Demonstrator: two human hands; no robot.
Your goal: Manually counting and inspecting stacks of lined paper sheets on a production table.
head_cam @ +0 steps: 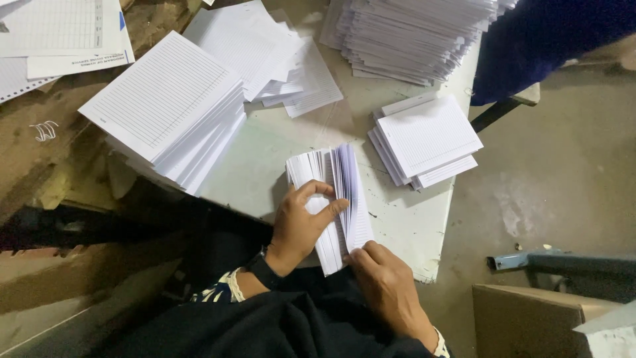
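Both hands fan one sheaf of ruled sheets [334, 199].
I see left hand [301, 222] pinching its middle, right hand [387, 285] gripping the six-o'clock edge; counting, I judge.

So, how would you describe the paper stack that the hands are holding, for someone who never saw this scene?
On the pale tabletop, look at its near edge, between the large lined stack and the small square stack. The fanned stack stands on edge, gripped by the left hand and right hand; every other stack lies flat.
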